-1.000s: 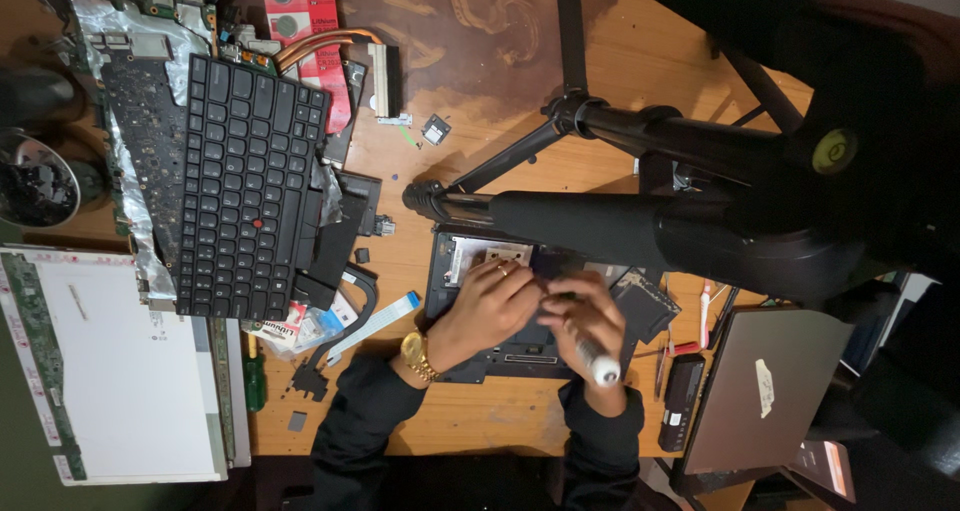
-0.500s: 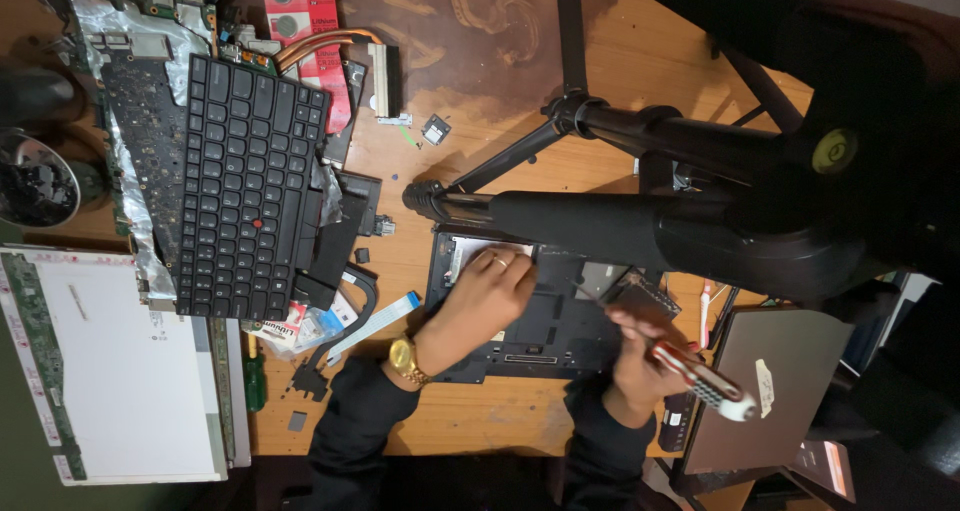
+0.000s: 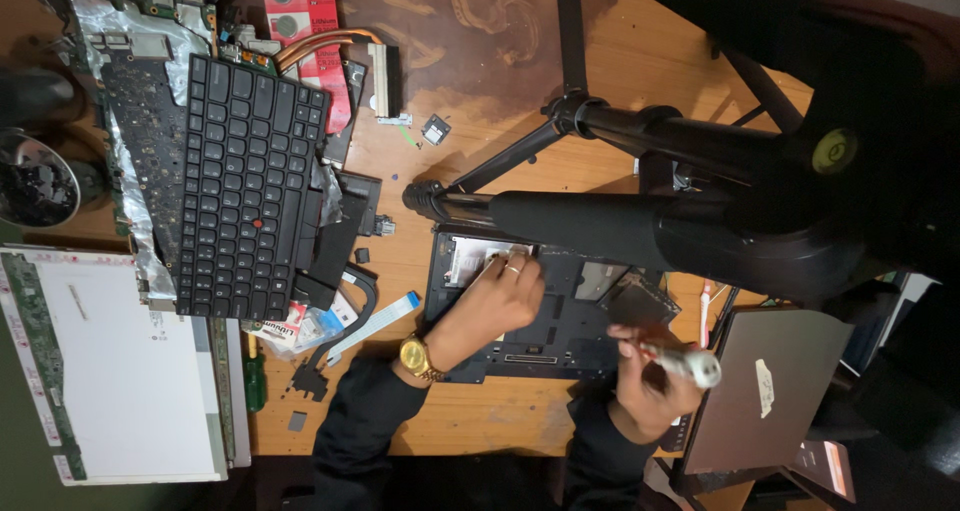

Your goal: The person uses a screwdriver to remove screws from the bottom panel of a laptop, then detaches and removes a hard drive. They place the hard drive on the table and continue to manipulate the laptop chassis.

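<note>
A black laptop base (image 3: 545, 316) lies open on the wooden table in front of me. My left hand (image 3: 495, 301), with a gold watch on the wrist and a ring, rests flat on the base's upper left part. My right hand (image 3: 650, 381) hovers over the base's right edge and grips a screwdriver with a white and red handle (image 3: 685, 361). Its tip points toward the base. A black tripod (image 3: 600, 211) stands over the base and hides its upper edge.
A detached black keyboard (image 3: 245, 186) lies on a circuit board at the left. A white display panel (image 3: 110, 366) sits at the lower left. A grey laptop lid (image 3: 770, 386) lies at the right. Coin battery packs (image 3: 305, 16), a ribbon cable (image 3: 375, 326) and small parts are scattered around.
My right hand swung the screwdriver from the middle of the base out to the right, then back a little toward the base's right edge. My left hand stayed on the base.
</note>
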